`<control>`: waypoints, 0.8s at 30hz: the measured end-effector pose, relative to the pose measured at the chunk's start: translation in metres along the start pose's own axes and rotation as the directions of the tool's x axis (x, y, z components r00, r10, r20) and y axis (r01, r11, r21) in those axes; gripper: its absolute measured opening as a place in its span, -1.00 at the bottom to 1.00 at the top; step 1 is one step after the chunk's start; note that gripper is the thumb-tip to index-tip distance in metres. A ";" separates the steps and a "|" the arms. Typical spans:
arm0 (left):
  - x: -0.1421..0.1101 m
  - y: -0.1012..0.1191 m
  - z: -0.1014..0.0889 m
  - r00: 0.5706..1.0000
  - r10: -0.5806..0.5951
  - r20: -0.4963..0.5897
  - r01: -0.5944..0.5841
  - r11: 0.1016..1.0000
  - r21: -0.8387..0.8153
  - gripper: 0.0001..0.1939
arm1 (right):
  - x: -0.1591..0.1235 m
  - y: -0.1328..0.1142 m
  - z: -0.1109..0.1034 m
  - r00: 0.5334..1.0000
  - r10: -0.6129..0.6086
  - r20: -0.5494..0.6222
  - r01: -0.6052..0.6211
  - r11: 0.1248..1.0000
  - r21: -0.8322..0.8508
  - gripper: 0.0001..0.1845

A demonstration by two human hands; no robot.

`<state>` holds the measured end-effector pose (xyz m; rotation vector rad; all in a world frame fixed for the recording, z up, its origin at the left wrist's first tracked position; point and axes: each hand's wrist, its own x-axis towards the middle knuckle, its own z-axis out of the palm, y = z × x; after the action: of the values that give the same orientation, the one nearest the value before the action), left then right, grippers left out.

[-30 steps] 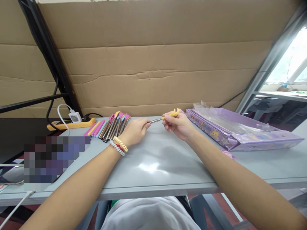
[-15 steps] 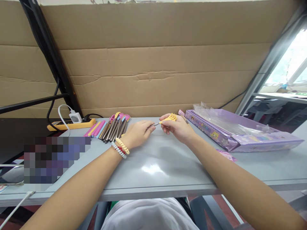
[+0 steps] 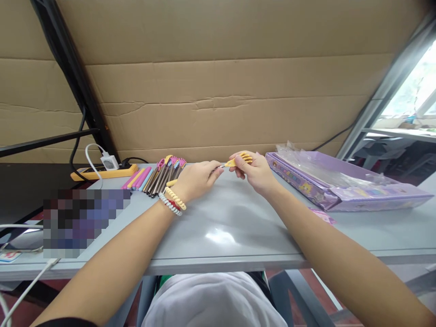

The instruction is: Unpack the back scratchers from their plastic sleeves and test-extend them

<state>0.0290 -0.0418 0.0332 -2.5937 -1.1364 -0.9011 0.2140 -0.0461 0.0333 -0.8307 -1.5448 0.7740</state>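
Observation:
A yellow back scratcher [image 3: 230, 163] with a claw-shaped head and thin metal shaft is held between both my hands above the desk. My left hand [image 3: 199, 181] is closed round the shaft, and a yellow grip end shows beside its wrist. My right hand [image 3: 252, 170] pinches the yellow head, its prongs pointing right. To the left of my left hand lie several back scratchers [image 3: 163, 177] with metal shafts and pink, yellow or blue heads. Beside those, several pink, yellow and purple tubes [image 3: 138, 178] lie side by side.
A purple open box [image 3: 371, 200] with clear plastic wrapping [image 3: 306, 165] lies at the right, and a pink packet [image 3: 323, 216] sits under its near edge. At the left are a yellow power strip [image 3: 119, 172], a white charger [image 3: 109, 161] and a blurred-out item. Cardboard [image 3: 221, 81] stands behind the desk.
The view has shifted slightly. My hands keep their hold on the back scratcher; the right fingers have shifted a little, and more of the yellow head shows. The yellow grip end by my left wrist shows more.

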 end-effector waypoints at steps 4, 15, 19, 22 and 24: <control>0.004 -0.011 -0.011 1.000 -0.004 -0.017 0.006 0.995 0.100 -0.64 | 0.006 -0.004 -0.009 0.993 -0.081 -0.085 0.079 0.997 -0.020 -0.49; -0.009 -0.117 -0.045 0.965 -0.142 -0.220 0.210 0.922 0.327 -0.71 | 0.024 -0.027 -0.101 0.747 0.066 -0.662 0.168 0.944 0.284 -0.81; -0.018 -0.138 -0.048 0.936 -0.252 -0.245 0.323 0.890 0.322 -0.71 | 0.019 -0.035 -0.129 0.564 0.086 -0.822 0.309 0.900 0.306 -0.75; -0.023 -0.148 -0.049 0.929 -0.273 -0.249 0.344 0.884 0.317 -0.71 | 0.016 -0.038 -0.143 0.460 0.140 -0.877 0.316 0.897 0.309 -0.70; -0.023 -0.150 -0.049 0.929 -0.269 -0.254 0.342 0.886 0.312 -0.71 | 0.016 -0.039 -0.148 0.401 0.146 -0.904 0.312 0.907 0.285 -0.69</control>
<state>-0.1132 0.0297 0.0462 -2.0204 -1.5166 -0.8976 0.3558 -0.0485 0.0923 -0.6440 -0.3492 0.3779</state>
